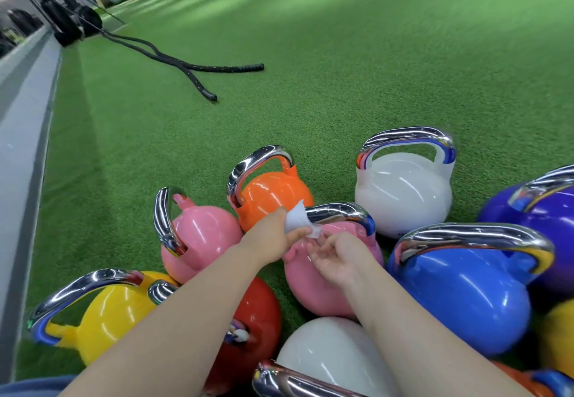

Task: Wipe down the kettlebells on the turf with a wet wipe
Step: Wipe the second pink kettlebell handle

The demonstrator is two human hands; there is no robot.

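Observation:
Several coloured kettlebells with chrome handles stand clustered on the green turf (310,70). My left hand (273,235) pinches a white wet wipe (296,221) at the left end of the chrome handle of the middle pink kettlebell (310,284). My right hand (338,255) hovers over that kettlebell's body, fingers loosely curled, fingertips near the wipe's lower edge. Around it stand an orange kettlebell (273,194), another pink kettlebell (198,235), a white kettlebell (403,194) and a blue kettlebell (459,297).
A yellow kettlebell (115,312), a red kettlebell (254,328), a purple kettlebell (543,219) and a near white kettlebell (329,347) crowd the foreground. Black battle ropes (192,67) lie across the turf ahead. A grey ledge (25,148) runs along the left.

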